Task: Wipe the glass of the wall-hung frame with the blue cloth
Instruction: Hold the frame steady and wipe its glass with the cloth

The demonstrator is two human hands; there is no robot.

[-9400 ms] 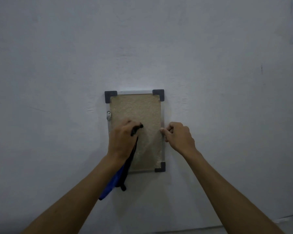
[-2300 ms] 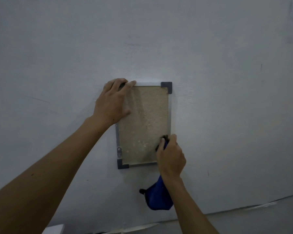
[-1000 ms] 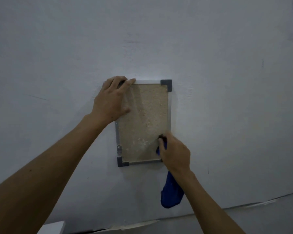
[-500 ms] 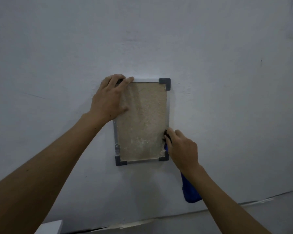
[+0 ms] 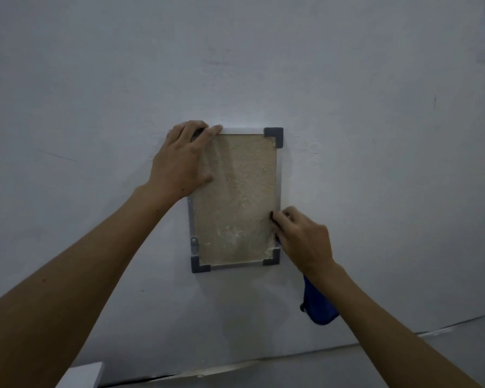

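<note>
We press our left hand (image 5: pixel 184 161) flat, fingers spread, over the top left corner of the wall-hung frame (image 5: pixel 277 175), steadying it against the pale grey wall (image 5: pixel 375 135), while our right hand (image 5: pixel 301 238) pinches a bunched fold of the blue cloth (image 5: pixel 318 306) at the frame's right edge, near the bottom right corner; the rest of the cloth hangs loose below the wrist. The glass (image 5: pixel 235 203), over a speckled beige backing, shows faint streaks. We judge the frame light and the pane fragile and slick, so holding is best done at the dark corner caps or the metal rim, with gentle pressure; the cloth is soft and limp and wants bunching. The wall is scuffed and dim, meeting the floor (image 5: pixel 445 357) along a cracked seam.
</note>
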